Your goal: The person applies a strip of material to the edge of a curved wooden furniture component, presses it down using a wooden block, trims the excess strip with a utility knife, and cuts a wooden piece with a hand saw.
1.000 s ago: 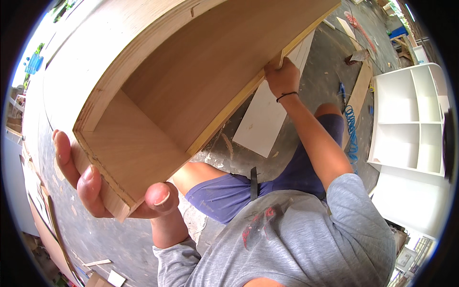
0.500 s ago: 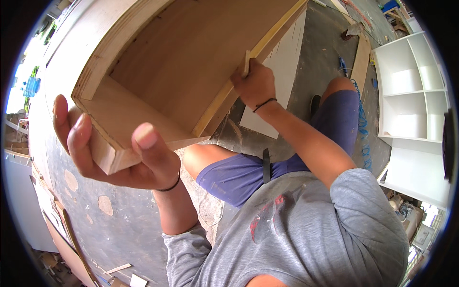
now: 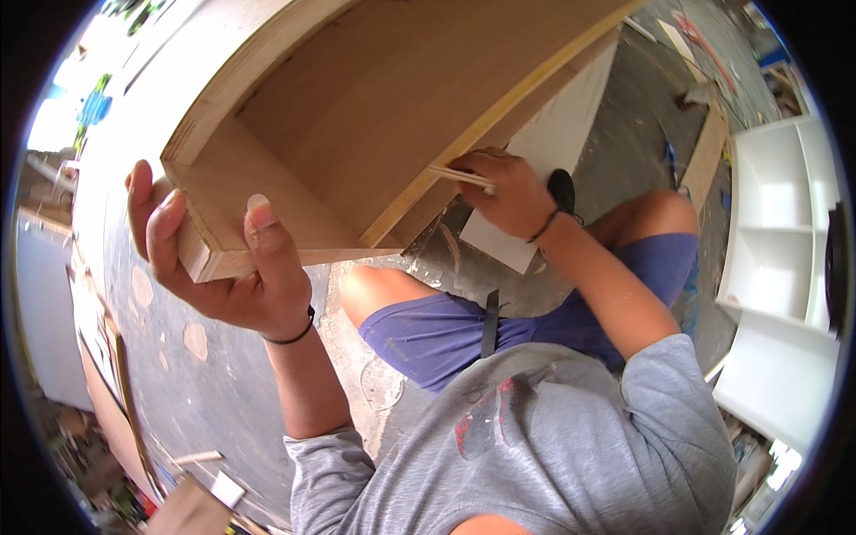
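A large open plywood box is tilted up over my lap, its hollow facing me. My left hand grips its near corner, thumb inside and fingers wrapped around the outer face. My right hand presses at the lower front edge of the box and pinches a thin pale wooden strip against that edge. Both wrists wear a thin dark band. My knees in blue shorts sit below the box.
A white board lies on the grey concrete floor under the box. A white shelving unit stands at the right. Wood strips and scraps lie at the far right and along the lower left.
The box has swung lower and closer to me. My left hand has shifted its grip around the corner. My right hand has slid down the front edge toward my knees.
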Demonstrator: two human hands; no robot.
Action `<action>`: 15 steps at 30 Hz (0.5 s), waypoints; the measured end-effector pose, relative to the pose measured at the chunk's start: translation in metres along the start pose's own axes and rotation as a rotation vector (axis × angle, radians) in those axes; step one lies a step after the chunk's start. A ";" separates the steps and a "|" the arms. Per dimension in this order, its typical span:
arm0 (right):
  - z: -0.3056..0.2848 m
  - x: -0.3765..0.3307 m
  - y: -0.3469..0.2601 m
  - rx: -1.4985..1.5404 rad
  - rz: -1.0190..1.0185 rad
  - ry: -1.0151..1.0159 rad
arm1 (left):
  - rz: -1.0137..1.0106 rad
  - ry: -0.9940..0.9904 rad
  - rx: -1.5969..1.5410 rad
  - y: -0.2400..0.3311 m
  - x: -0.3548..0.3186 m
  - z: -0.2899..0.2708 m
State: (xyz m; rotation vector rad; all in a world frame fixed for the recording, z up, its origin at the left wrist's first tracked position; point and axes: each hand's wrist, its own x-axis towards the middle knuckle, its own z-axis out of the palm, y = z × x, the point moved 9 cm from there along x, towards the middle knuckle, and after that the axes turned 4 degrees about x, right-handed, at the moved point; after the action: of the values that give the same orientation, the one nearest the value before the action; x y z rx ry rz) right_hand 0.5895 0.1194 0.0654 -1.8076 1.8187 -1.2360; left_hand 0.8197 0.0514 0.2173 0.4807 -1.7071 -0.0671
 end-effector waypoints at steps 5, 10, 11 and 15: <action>-0.035 0.021 0.052 0.061 -0.045 -0.262 | -0.223 0.155 -0.140 -0.013 -0.032 0.002; -0.036 0.047 0.076 -0.023 -0.170 -0.429 | -0.758 -0.062 -0.135 -0.047 -0.170 0.015; -0.035 0.050 0.076 -0.006 -0.173 -0.447 | -0.828 -0.231 -0.056 -0.051 -0.185 0.028; -0.029 0.060 0.076 0.011 -0.280 -0.456 | -0.964 -0.389 0.024 -0.058 -0.216 0.047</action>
State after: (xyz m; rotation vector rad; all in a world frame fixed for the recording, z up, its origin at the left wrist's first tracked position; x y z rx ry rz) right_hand 0.5076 0.0630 0.0486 -2.1733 1.3411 -0.8169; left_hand 0.8153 0.0636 -0.0110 1.3383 -1.6961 -0.8801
